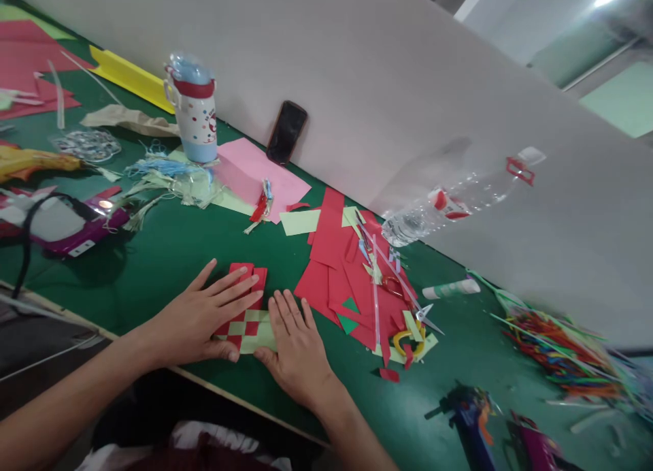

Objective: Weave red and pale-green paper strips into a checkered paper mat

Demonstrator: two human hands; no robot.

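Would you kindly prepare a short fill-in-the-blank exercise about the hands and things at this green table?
1. The left hand spreads its fingers across paper strips coloured ____.
2. The hand touching the pale end of the woven paper is the person's ____ one.
3. The large sheet in front of the phone is ____.
4. A red-and-white label is on the clear plastic ____.

Missing words: red; right; pink; bottle.

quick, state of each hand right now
Left hand: open, flat over the woven paper.
Right hand: open, flat at the woven paper's pale end.
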